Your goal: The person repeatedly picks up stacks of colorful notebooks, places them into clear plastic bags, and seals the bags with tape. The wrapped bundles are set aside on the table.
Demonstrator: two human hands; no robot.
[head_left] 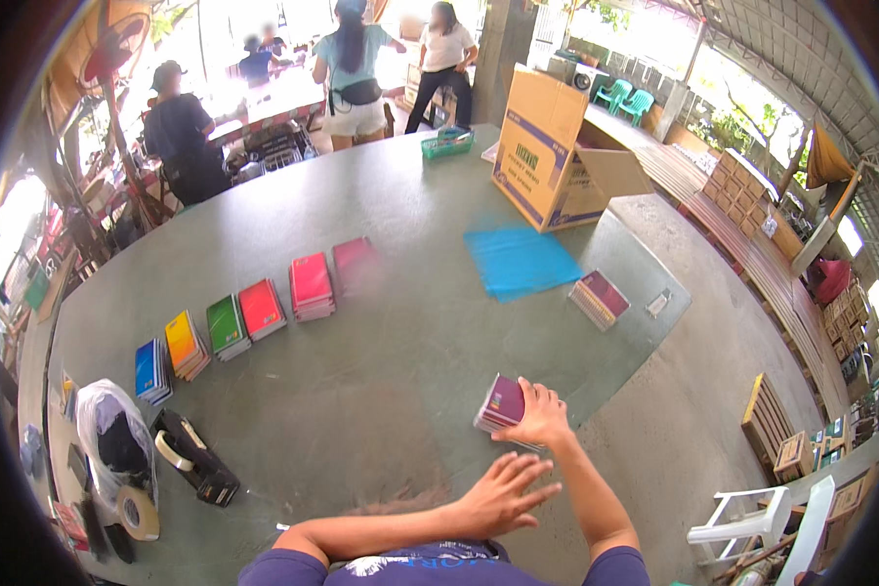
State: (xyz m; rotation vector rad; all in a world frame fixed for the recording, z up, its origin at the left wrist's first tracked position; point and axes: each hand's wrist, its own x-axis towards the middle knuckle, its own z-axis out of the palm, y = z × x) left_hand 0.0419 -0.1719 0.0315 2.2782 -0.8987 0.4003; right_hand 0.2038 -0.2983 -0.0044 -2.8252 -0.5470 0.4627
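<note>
At lower centre I see my right hand [540, 418] with fingers closed on a purple notebook stack [501, 403] over the bench [381, 391]; left hand [503, 493] open, empty. Light, stiff, likely slippery covers; best gripped across the edges.

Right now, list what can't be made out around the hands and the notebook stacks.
- Purple notebook stack, head view: the right hand covers its near end, so the count is unclear.
- Left hand: its palm faces down, so the underside is hidden.
- Far pink stack: blurred.
- White plastic bag: contents only dark shapes.
- Cardboard box: inside faces away.
</note>
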